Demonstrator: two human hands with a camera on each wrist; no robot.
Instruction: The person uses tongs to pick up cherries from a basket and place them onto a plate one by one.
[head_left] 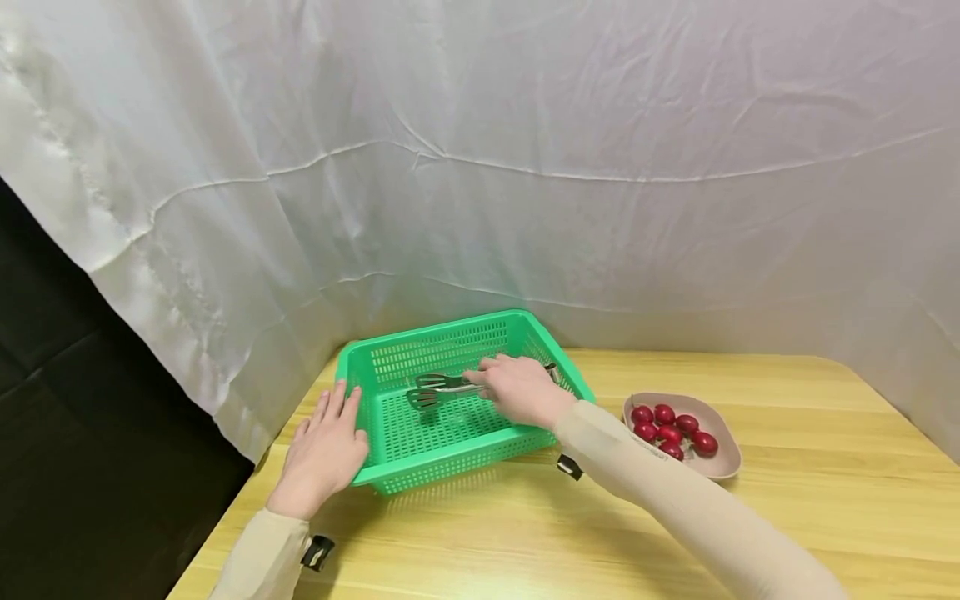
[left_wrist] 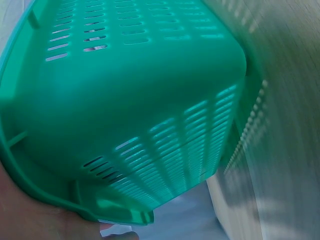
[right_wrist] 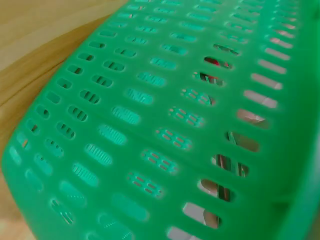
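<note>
A green slotted plastic basket (head_left: 450, 456) stands on the table. My left hand (head_left: 324, 450) rests on its left rim with the fingers laid straight over the edge. In the left wrist view, part of that hand (left_wrist: 37, 217) touches the rim of the basket (left_wrist: 120, 85). Inside the basket, my right hand (head_left: 521, 388) grips a pair of tongs (head_left: 463, 388) with black slotted heads pointing left. The heads are spread apart, and I see nothing between them. From the right wrist, the basket wall (right_wrist: 290, 180) hides most of the hand and the tongs.
A pinkish shallow bowl (head_left: 727, 460) holding several dark red round radishes (head_left: 705, 442) sits right of the basket, beside my right forearm. Pale cloth (head_left: 600, 242) hangs behind the wooden table (head_left: 480, 533). Dark material (head_left: 90, 433) lies beyond the table's left edge.
</note>
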